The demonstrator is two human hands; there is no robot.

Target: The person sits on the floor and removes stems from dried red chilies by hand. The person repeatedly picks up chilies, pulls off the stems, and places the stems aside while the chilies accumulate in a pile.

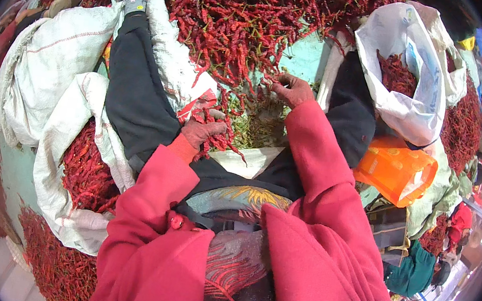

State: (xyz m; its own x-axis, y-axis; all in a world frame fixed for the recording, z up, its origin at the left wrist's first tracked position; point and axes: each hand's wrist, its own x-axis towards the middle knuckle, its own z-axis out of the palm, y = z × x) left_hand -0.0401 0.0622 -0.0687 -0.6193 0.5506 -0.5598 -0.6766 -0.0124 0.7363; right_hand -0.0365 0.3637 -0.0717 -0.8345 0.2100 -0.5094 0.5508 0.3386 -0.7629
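My left hand [202, 132] is closed around a bunch of dried red chilli peppers [220, 141], which stick out past the fingers on both sides. To the right and farther forward, my right hand [295, 91] has thumb and fingertips brought together on what looks like a dried red chilli [270, 81]; the fingertips are partly hard to tell apart from it. A large heap of dried red chillies with pale stems [237, 22] spreads in front of me. Between my legs, loose greenish stems [263, 128] lie in a patch below the heap's edge.
Left of my leg stand a full white woven sack [63, 57] and an open woven sack [50, 183] containing chillies. On the right are a white plastic bag [421, 112] with chillies and an orange bag [380, 169]. A person in green [409, 271] is farther off.
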